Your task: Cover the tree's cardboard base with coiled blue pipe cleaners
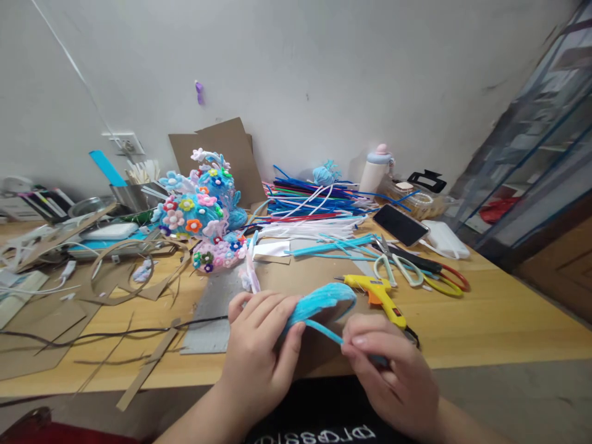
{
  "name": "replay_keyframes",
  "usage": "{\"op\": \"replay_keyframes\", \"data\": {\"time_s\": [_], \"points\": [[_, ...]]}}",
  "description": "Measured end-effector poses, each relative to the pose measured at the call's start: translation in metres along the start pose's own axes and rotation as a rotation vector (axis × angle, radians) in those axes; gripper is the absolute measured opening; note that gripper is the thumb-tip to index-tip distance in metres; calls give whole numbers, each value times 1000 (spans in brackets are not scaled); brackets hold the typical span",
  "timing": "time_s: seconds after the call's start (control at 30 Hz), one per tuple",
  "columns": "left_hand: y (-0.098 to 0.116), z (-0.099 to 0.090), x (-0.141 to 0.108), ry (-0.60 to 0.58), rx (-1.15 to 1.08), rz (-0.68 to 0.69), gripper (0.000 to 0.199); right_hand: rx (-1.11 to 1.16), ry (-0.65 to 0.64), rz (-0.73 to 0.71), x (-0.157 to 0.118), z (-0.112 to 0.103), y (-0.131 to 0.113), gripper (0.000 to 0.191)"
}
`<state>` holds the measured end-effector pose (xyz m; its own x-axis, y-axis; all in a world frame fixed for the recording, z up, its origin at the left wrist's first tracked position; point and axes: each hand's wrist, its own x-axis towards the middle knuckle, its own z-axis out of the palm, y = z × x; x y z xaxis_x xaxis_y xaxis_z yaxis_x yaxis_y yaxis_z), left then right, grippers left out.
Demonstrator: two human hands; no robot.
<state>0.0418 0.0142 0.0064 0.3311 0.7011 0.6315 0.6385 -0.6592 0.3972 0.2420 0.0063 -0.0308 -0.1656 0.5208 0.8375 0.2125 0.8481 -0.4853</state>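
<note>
Left hand (259, 345): clamped around a fuzzy blue piece (324, 301), held just above the tabletop's near edge.
Right hand (388, 370): fingers pinched together on the piece's loose blue strand (326, 330).
Tabletop (499, 320): pale wood, crowded with cardboard scraps (129, 271), a yellow glue gun (377, 293), 2 scissors (416, 271), a phone (400, 225).
Room: white wall (324, 74) behind, pipe cleaners (314, 206) and a flowered ornament (203, 209) heaped against it.

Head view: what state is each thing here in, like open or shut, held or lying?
Left hand: closed around the blue fuzzy piece.
Right hand: pinching the blue pipe cleaner.
Glue gun: lying on the table, unheld.
Scissors: lying shut.
Phone: screen dark.
Bottle: upright, capped.
</note>
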Motion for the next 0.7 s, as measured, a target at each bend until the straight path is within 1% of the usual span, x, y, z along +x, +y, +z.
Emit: {"op": "replay_keyframes", "data": {"time_s": [0.1, 0.17, 0.23, 0.27, 0.3, 0.33, 0.43, 0.5, 0.53, 0.6, 0.63, 0.7], "points": [[0, 0, 0, -13, 2, 2, 25, -40, -102, -78, -5, -2, 0, 42], [0, 0, 0, -12, 9, 7, 25, -48, -116, -88, -9, -3, 1, 43], [-1, 0, -1, -14, 16, 13, 26, -9, -131, -91, -14, -6, 3, 41], [-1, -1, -2, -22, 18, 15, 26, 26, -118, -84, -17, -9, 5, 39], [-2, 0, -2, -30, 18, 16, 26, 73, -72, -47, -19, -13, 7, 37], [-3, 0, -3, -41, 17, 18, 26, 121, 6, 19, -20, -18, 9, 34], [-5, 0, -4, -62, 17, 21, 28, 225, 289, 273, -19, -36, 19, 21], [-6, 0, -4, -63, 31, 23, 29, 251, 386, 427, -14, -48, 28, 10], [-7, 0, -5, -64, 40, 24, 29, 252, 411, 491, -11, -54, 33, 13], [-7, -1, -5, -66, 55, 33, 29, 237, 454, 598, -8, -65, 43, 31], [-7, -1, -5, -72, 58, 37, 29, 214, 468, 627, -8, -70, 47, 37], [-7, -1, -6, -75, 56, 50, 30, 136, 480, 664, -13, -79, 56, 42]]}}
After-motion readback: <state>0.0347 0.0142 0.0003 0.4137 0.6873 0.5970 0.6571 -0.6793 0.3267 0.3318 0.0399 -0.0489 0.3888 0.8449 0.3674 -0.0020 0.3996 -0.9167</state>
